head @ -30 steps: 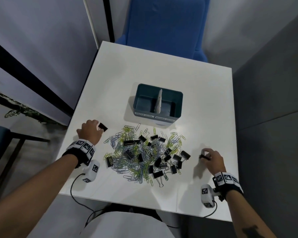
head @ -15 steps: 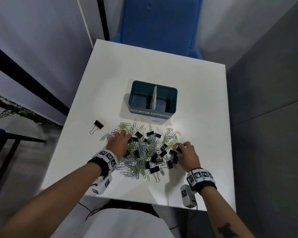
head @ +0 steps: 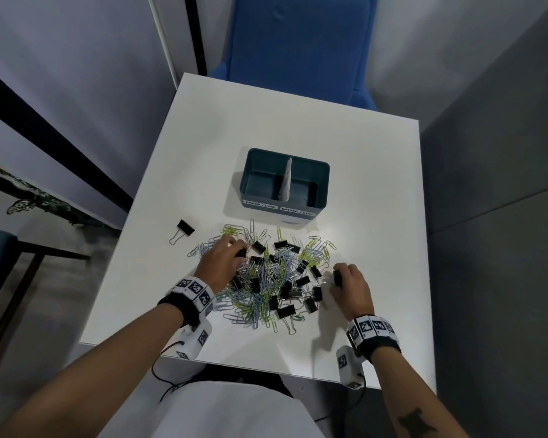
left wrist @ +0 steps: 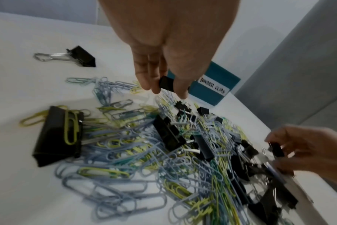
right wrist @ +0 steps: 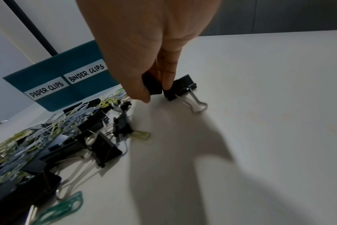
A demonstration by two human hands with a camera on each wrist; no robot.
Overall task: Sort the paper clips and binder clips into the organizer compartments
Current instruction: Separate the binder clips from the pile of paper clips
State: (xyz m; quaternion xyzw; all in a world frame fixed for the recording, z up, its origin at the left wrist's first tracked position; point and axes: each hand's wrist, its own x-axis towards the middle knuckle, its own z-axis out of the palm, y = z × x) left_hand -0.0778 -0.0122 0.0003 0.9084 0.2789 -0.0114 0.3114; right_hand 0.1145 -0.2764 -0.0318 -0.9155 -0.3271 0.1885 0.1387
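While I watch the head view, the white surface (head: 355, 159) carries the teal organizer (head: 287, 184) at 12 o'clock and the mixed clip pile (head: 272, 276) at centre. My left hand (head: 222, 260) pinches a black binder clip (left wrist: 166, 86) at the pile's 10 o'clock edge; my right hand (head: 351, 287) pinches another binder clip (right wrist: 152, 86) at 3 o'clock. A lone binder clip (head: 184, 230) lies apart at 10 o'clock.
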